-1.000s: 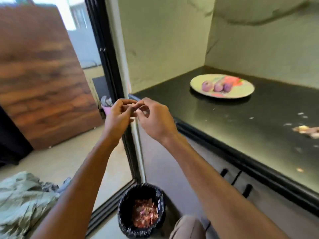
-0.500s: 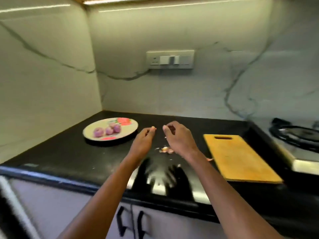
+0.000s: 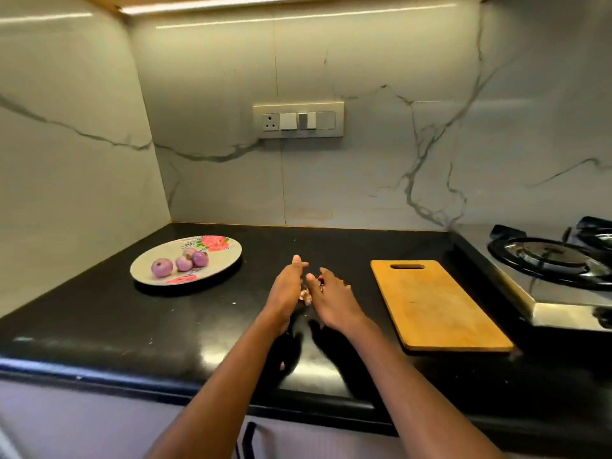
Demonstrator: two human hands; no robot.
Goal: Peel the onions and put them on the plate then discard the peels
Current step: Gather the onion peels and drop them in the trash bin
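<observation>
basically the last peels (image 3: 306, 295) sit on the counter (image 3: 198, 323) between the left hand (image 3: 286, 288) and right hand (image 3: 332, 301), both loose, gripping nothing. papery, featherlight, brittle: scoop from both sides, don't pinch. onions (image 3: 180, 262) already on plate (image 3: 228, 256).

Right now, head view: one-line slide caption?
Both hands close around leftover peels on the counter; peeled onions on the plate.

On the black stone counter (image 3: 99, 326), the round floral plate (image 3: 228, 260) sits at ten o'clock, peeled purple onions (image 3: 180, 262) on it. Pale onion peels (image 3: 306, 297) lie dead centre. Rectangular wooden cutting board (image 3: 437, 306) at two o'clock, steel gas stove (image 3: 556, 279) beyond at three.
</observation>
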